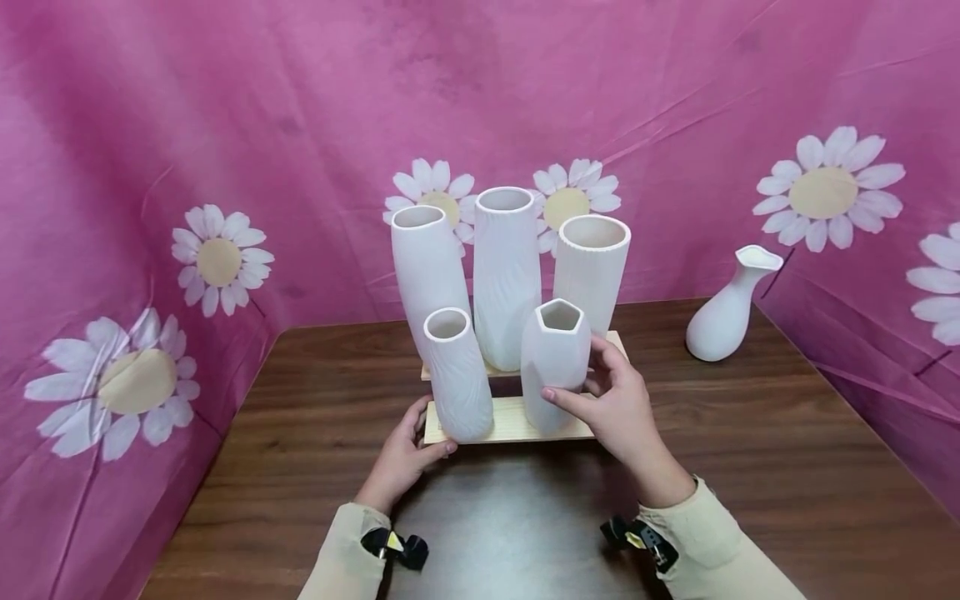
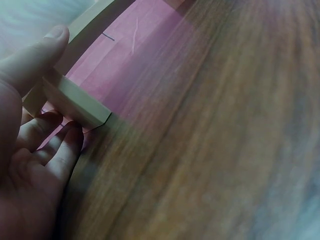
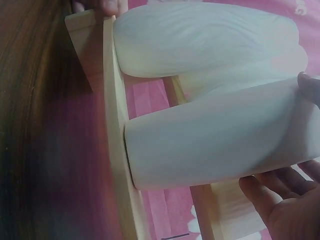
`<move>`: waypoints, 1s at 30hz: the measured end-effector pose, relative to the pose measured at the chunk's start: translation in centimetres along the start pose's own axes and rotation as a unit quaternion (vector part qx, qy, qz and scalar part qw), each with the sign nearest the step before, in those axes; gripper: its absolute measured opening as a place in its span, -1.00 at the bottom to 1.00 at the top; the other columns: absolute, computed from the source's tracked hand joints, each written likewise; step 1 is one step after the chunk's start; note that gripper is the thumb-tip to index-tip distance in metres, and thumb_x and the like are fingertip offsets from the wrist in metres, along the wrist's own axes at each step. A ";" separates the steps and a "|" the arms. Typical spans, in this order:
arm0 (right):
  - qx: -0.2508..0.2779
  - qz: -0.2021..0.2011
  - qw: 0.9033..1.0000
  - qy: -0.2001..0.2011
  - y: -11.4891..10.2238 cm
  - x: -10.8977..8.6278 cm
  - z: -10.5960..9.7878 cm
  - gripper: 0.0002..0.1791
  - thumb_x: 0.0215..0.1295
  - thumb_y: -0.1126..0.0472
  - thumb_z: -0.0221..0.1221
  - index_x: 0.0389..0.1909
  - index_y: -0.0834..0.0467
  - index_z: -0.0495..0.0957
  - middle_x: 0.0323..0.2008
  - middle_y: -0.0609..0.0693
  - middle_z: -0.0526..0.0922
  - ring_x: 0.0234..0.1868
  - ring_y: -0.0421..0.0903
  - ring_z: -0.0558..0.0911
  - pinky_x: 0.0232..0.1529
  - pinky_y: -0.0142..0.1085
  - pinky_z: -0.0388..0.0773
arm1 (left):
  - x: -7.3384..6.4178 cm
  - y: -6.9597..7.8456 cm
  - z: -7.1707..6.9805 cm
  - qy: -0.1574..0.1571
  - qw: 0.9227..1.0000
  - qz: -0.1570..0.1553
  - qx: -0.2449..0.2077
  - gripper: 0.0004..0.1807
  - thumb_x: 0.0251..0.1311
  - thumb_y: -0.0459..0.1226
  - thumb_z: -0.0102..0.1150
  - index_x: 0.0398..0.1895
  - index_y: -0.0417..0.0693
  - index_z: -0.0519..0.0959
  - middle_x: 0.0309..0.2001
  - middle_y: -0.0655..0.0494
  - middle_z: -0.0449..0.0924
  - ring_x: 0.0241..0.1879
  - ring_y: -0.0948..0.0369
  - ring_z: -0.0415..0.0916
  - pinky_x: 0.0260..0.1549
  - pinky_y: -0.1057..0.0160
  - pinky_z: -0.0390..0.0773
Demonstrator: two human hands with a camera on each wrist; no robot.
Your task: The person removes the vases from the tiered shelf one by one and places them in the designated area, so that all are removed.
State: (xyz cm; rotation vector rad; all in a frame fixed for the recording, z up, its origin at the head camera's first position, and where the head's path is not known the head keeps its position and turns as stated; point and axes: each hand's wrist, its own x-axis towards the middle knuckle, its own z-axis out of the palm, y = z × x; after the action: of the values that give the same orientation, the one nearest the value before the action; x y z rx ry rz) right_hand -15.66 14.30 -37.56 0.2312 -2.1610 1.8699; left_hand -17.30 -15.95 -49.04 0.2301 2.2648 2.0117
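Observation:
My right hand (image 1: 626, 412) grips a white vase with a five-sided mouth (image 1: 553, 362), thumb on its front and fingers round its right side. This vase stands upright on the front plank of a pale wooden two-step rack (image 1: 510, 423). With my left hand (image 1: 399, 462) I hold the left end of that plank; in the left wrist view the thumb lies above the rack's wood (image 2: 82, 102) and the fingertips bend against its leg. A small round-mouthed vase (image 1: 461, 383) with wavy grooves leans slightly at the plank's left. In the right wrist view, the gripped vase's base (image 3: 165, 150) meets the plank.
On the rear step stand a smooth tall vase (image 1: 429, 275), a wavy-patterned tall vase (image 1: 506, 283) and a wide ribbed vase (image 1: 592, 267). A narrow-necked vase (image 1: 722, 321) is at the table's back right. Pink daisy cloth (image 1: 322, 208) hangs around the brown wooden table (image 1: 300, 467).

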 end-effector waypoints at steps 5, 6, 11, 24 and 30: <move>0.023 0.008 1.000 0.012 -0.9 -0.5 -0.8 -0.11 -0.09 0.46 0.54 0.34 0.21 0.40 0.13 0.09 0.55 -0.02 -0.15 0.66 -0.01 -0.40 0.60 | -0.2 -0.1 -0.1 -0.001 1.000 0.000 0.000 -0.09 0.06 -0.50 0.45 0.47 -0.17 0.20 0.27 -0.23 0.48 -0.01 0.11 0.57 -0.15 0.36 0.61; 0.030 0.009 0.999 0.016 -1.2 -0.6 -1.0 -0.12 -0.09 0.47 0.53 0.34 0.21 0.41 0.12 0.09 0.55 -0.02 -0.16 0.66 0.00 -0.40 0.60 | -0.2 -0.1 -0.1 -0.003 1.000 -0.001 0.001 -0.09 0.06 -0.50 0.44 0.47 -0.17 0.20 0.27 -0.23 0.48 -0.01 0.11 0.57 -0.15 0.36 0.61; 0.048 -0.003 0.998 0.029 -2.0 -0.7 -2.3 -0.15 -0.08 0.51 0.51 0.31 0.23 0.42 0.09 0.05 0.57 0.01 -0.17 0.65 0.01 -0.40 0.59 | -0.1 -0.1 -0.1 -0.006 1.000 0.003 0.003 -0.09 0.06 -0.51 0.44 0.47 -0.18 0.19 0.26 -0.24 0.48 -0.05 0.16 0.58 -0.17 0.35 0.62; 0.039 -0.033 0.997 0.063 -3.4 -1.1 -5.1 -0.18 -0.10 0.58 0.47 0.28 0.21 0.48 0.04 0.02 0.62 -0.01 -0.12 0.62 -0.04 -0.45 0.60 | 0.1 0.1 0.0 -0.006 1.000 -0.002 0.018 -0.10 0.06 -0.50 0.44 0.47 -0.14 0.21 0.27 -0.20 0.48 -0.02 0.17 0.56 -0.13 0.36 0.60; 0.044 -0.033 0.995 0.087 -3.9 -1.0 -6.1 -0.19 -0.12 0.59 0.48 0.26 0.21 0.51 0.01 0.03 0.64 -0.03 -0.12 0.62 -0.08 -0.48 0.60 | 0.0 0.0 -0.1 -0.005 1.000 0.005 0.014 -0.11 0.06 -0.50 0.44 0.47 -0.17 0.21 0.27 -0.22 0.48 -0.03 0.16 0.57 -0.15 0.35 0.61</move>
State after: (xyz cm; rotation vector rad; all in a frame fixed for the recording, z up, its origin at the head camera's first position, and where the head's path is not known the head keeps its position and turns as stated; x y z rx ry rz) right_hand -12.96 19.65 -33.37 0.1478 -1.9364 1.8765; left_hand -17.32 -16.06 -48.98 0.2541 2.2916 1.9809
